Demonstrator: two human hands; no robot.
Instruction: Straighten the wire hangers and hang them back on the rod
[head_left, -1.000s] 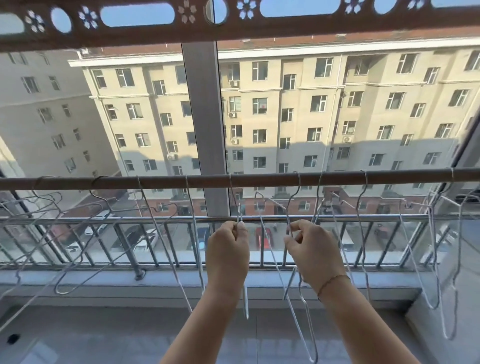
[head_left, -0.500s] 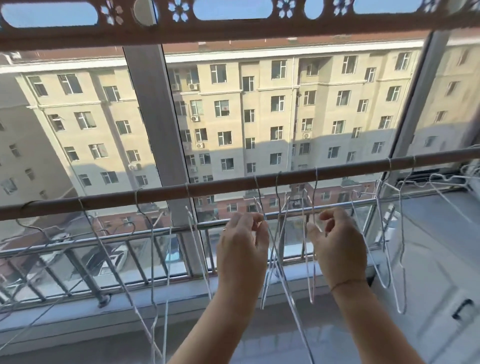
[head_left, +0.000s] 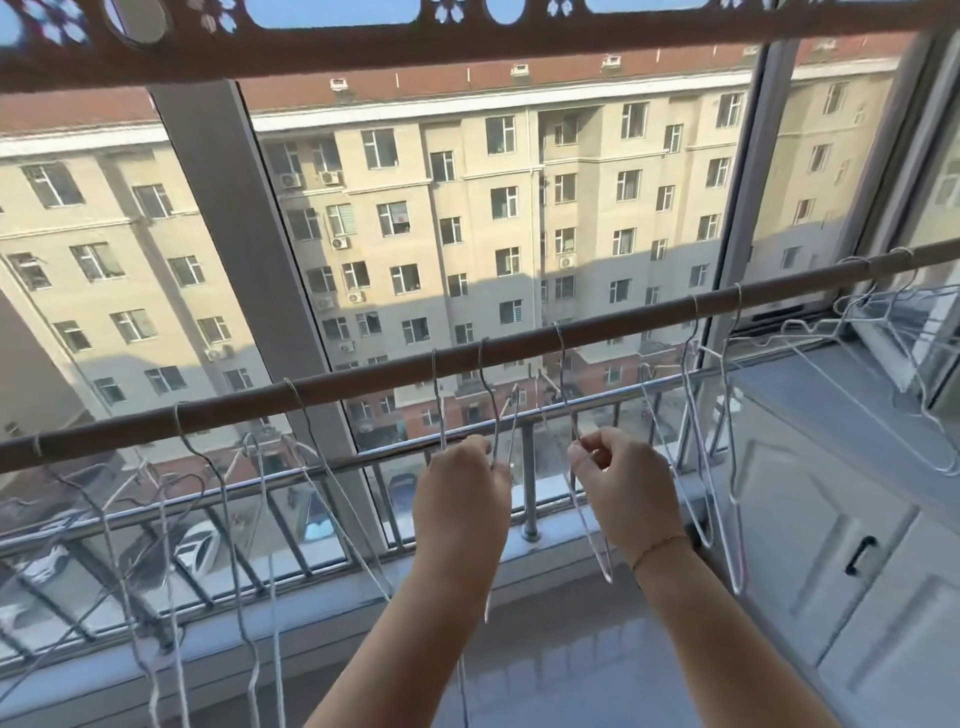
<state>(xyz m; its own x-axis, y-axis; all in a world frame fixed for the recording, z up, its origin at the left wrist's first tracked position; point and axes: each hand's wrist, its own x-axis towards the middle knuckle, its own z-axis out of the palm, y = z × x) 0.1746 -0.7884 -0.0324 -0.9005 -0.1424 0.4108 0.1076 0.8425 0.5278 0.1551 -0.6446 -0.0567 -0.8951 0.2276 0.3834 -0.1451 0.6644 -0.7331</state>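
Note:
A brown rod (head_left: 363, 382) slants across the window, rising to the right. Several thin wire hangers hang from it by their hooks, bent and crooked. My left hand (head_left: 460, 501) pinches the wire of one hanger (head_left: 491, 415) just below the rod, at centre. My right hand (head_left: 621, 491) pinches the neighbouring hanger (head_left: 589, 519), whose lower loop dangles beneath my fingers. More tangled hangers (head_left: 228, 519) hang to the left. Others (head_left: 722, 467) hang to the right.
A metal railing (head_left: 332, 467) runs behind the rod, in front of the window glass. A grey sill (head_left: 311, 618) lies below. A white cabinet with a black handle (head_left: 860, 553) stands at the right. A wide window post (head_left: 244, 260) rises behind the rod.
The view has swung right and tilted, so the rod now slants. My hands have stayed on the two centre hangers and have moved slightly further apart.

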